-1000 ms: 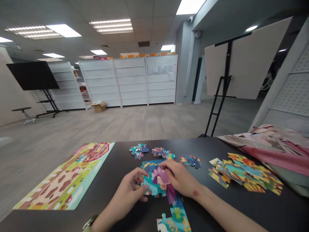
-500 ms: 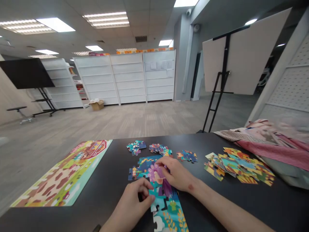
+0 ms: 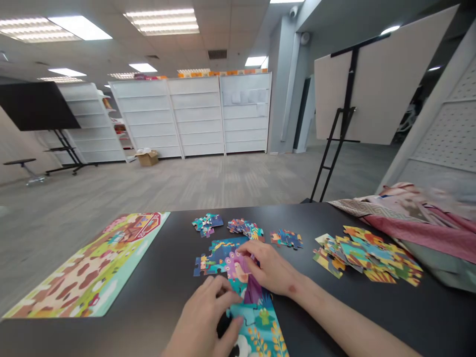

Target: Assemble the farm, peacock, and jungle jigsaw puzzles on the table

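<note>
Fingers of the left hand (image 3: 203,325) lie spread and gently curved over the near end of a partly joined cardboard jigsaw puzzle (image 3: 223,250). The hand is open, pressing down rather than gripping anything that shows. The right hand (image 3: 269,267) sits just beyond it, more curled, with its fingertips bunched on a purple bird figure (image 3: 238,265) near the middle of the puzzle; whether it pinches a piece there cannot be told from this view.

Both hands touch the puzzle, a bright blue, teal and purple picture that runs toward the wearer, with a green frog (image 3: 265,316) and yellow-leaved plants (image 3: 266,342) on its near part. A small blue-and-yellow jut of joined pieces (image 3: 201,266) sticks out from its left edge.

Just beyond the puzzle lie three small heaps of loose multicoloured pieces (image 3: 243,229). Well to its right sits a larger loose heap of orange, teal and yellow pieces (image 3: 366,255). To its left, a long printed picture sheet in green, cream and brown (image 3: 89,267) lies flat. All of this rests on a dark matte table (image 3: 148,302), and a pink patterned cloth (image 3: 405,218) lies on the table's far right corner, past the larger heap.
</note>
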Available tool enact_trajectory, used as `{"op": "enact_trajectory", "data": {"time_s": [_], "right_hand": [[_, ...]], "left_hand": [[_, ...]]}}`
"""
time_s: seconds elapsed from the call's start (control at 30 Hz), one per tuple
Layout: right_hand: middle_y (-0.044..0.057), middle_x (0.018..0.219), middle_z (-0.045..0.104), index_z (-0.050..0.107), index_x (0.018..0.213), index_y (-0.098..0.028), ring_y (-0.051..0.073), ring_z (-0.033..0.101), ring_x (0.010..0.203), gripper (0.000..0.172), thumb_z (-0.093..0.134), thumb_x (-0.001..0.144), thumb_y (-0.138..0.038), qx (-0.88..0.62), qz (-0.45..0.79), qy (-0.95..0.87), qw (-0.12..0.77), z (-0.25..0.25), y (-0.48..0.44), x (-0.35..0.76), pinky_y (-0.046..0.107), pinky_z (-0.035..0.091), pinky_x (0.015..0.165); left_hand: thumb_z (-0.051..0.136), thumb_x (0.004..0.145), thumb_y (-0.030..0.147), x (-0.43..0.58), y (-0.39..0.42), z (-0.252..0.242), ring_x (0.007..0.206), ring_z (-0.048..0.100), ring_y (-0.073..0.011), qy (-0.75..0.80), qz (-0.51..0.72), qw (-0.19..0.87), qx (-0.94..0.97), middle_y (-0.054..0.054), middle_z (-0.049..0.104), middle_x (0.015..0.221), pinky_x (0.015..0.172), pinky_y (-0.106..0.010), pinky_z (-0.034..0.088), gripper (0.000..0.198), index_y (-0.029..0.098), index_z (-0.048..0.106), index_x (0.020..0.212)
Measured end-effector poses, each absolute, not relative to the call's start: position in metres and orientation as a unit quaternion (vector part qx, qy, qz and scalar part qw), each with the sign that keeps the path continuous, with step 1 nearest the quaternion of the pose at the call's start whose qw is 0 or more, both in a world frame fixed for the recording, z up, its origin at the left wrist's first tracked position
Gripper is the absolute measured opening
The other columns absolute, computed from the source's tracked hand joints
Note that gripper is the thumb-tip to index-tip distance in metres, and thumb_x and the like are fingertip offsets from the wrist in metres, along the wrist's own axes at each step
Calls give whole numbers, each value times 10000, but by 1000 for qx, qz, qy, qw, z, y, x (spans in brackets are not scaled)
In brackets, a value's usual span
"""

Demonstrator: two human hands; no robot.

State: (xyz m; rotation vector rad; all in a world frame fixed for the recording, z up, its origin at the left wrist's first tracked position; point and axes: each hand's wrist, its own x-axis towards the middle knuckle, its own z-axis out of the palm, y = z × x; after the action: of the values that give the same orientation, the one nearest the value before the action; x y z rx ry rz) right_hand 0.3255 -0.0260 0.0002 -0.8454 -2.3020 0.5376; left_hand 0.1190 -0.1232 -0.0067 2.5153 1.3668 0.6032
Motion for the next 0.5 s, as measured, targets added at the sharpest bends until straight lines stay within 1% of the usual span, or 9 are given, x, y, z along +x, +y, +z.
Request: {"op": "enact_trajectory", "data": {"time_s": [0.1,0.13,0.17,0.27,0.3,0.43,0.5], "right_hand": [[74,1063,722,647,1077,-189,223,665,1012,284,474,900,-49,-319,206,-874,304,-1,-25,325,373,519,916],[75,1065,720,646,1079,-189,223,665,1013,285,473,901,-50,-319,206,-874,302,-1,-25,325,374,519,918],[75,1066,719,646,1080,-189,223,665,1012,284,473,903,-51,-320,206,-874,300,-1,-25,325,374,519,917],[75,1067,716,646,1077,-188,222,666,1010,280,467,908,-54,-328,209,-873,295,-1,-25,325,371,521,908],[74,1067,717,646,1075,-189,221,667,1006,277,467,910,-56,-330,210,-872,294,-1,-25,325,369,522,902],[66,1068,715,639,1075,-197,216,664,1007,283,456,911,-56,-327,205,-875,292,-5,-24,323,364,521,905],[63,1048,709,622,1107,-199,208,661,1002,349,416,887,-22,-348,190,-864,311,-8,-18,326,361,523,906]], "left_hand": [[698,882,464,112,-127,-21,963,643,-266,375,191,5,907,-65,687,1190,718,-288,484,359,287,661,1193],[685,898,508,110,-127,-26,983,645,-262,363,193,-20,911,-60,690,1216,717,-280,482,380,289,651,1207],[658,927,513,108,-128,-31,1012,645,-254,360,198,-37,911,-53,691,1236,734,-271,482,363,289,643,1213],[577,1012,391,106,-129,-44,1106,634,-224,365,220,-57,903,-27,684,1278,817,-247,475,233,299,635,1218],[556,1027,353,106,-130,-47,1120,633,-218,365,225,-62,901,-22,683,1285,827,-242,473,216,303,634,1222],[528,1038,290,107,-132,-57,1123,648,-218,376,232,-76,894,-24,685,1296,828,-244,485,217,312,631,1227],[523,1038,285,108,-133,-62,1102,664,-219,384,241,-80,888,-21,697,1277,823,-244,494,208,318,637,1209]]}}
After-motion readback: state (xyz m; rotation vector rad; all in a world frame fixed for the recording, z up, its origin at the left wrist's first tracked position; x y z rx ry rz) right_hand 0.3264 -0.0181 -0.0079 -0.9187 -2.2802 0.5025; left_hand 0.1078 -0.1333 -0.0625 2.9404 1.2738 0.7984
